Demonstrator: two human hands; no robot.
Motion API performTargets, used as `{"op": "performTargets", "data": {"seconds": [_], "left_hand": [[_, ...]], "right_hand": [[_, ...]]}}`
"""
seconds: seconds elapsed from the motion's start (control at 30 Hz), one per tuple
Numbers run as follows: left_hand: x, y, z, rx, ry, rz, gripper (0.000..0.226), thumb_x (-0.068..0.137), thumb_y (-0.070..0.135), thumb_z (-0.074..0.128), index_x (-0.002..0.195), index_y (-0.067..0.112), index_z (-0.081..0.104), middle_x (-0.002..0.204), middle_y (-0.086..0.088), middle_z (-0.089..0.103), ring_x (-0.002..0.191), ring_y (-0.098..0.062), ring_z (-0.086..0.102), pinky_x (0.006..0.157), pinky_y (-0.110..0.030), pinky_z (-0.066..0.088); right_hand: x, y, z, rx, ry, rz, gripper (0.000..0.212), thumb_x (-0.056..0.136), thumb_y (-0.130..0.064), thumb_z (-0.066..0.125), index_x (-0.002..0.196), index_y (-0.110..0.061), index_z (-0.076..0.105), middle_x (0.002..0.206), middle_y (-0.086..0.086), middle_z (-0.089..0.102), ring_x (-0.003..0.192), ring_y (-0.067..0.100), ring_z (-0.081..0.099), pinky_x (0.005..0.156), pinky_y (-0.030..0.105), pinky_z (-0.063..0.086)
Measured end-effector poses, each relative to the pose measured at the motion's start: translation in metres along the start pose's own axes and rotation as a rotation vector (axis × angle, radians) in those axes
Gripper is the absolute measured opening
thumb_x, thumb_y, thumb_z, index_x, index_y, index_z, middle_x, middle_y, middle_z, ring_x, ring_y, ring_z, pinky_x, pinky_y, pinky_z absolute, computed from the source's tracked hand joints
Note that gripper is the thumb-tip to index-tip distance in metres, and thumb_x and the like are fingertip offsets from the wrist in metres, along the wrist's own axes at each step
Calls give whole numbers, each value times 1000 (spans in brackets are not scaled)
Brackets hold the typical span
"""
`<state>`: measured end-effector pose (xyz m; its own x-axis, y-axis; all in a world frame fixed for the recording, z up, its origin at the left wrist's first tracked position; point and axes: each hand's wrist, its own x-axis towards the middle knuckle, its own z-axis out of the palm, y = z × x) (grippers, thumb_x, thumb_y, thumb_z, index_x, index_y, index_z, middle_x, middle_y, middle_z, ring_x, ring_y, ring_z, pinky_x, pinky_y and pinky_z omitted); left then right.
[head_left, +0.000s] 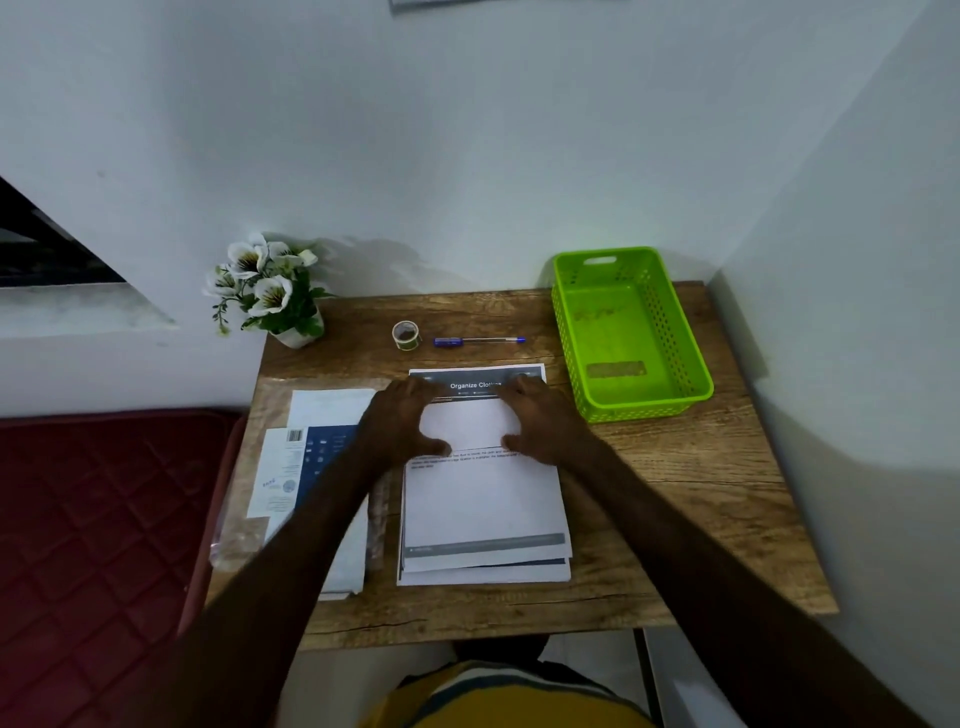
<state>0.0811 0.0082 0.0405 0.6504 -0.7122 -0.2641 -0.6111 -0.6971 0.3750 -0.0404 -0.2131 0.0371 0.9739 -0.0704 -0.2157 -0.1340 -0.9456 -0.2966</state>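
A stack of printed white sheets (483, 509) lies in the middle of the wooden table (691, 467); the top sheet has a dark header reading "Organize Clothes". My left hand (400, 421) rests on the upper left part of the top sheet, fingers spread toward the header. On the upper right part lies my right hand (540, 415), fingers also extended. Both thumbs point inward across the page. Neither hand grips anything that I can see.
A green perforated plastic basket (631, 332) stands at the back right. A blue pen (478, 341) and a small tape roll (405, 335) lie behind the sheets. White artificial flowers in a pot (270, 291) sit back left. More papers and a clear sleeve (311, 467) lie at left.
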Motion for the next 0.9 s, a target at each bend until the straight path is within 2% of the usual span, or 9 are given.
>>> {"op": "performTargets", "data": {"seconds": [0.17,0.4,0.5,0.63,0.77,0.9], "left_hand": [[13,-5,-5,11,-97,-13,84,72,61,84,144,33,51,155,-2,43,143,-25,34,116,-49,31],[16,-6,-6,-20,-126,-24,78,69,60,86,136,34,54,152,-2,43,144,-27,30,117,-53,25],[15,-6,-5,-28,-130,-30,78,69,60,86,135,35,53,153,-1,42,145,-27,30,118,-54,24],[12,0,-6,-64,-122,-46,75,72,52,87,134,34,50,153,1,44,144,-25,33,118,-52,22],[3,11,-10,-82,-61,-42,66,75,42,87,129,32,49,143,3,54,136,-21,43,113,-46,24],[-6,15,-9,-96,74,-15,56,78,40,85,120,34,49,127,6,66,121,-19,58,106,-41,31]], "right_hand": [[24,2,-14,11,-160,25,93,69,-42,87,150,-26,44,151,12,40,142,32,34,110,47,40],[32,-9,-28,-17,-243,49,86,64,-40,92,140,-34,52,154,11,38,144,31,30,112,46,35],[29,-12,-31,-22,-235,45,85,63,-40,92,139,-34,53,154,11,38,144,32,29,111,46,34],[23,-14,-34,-49,-160,11,81,61,-41,90,133,-30,55,140,7,48,134,27,38,101,40,39],[15,-17,-33,-17,-85,19,71,62,-34,88,125,-28,55,135,2,58,127,26,47,97,40,41],[10,-16,-32,23,-46,25,50,71,-26,80,116,-28,58,126,2,66,120,26,57,94,37,44]]}}
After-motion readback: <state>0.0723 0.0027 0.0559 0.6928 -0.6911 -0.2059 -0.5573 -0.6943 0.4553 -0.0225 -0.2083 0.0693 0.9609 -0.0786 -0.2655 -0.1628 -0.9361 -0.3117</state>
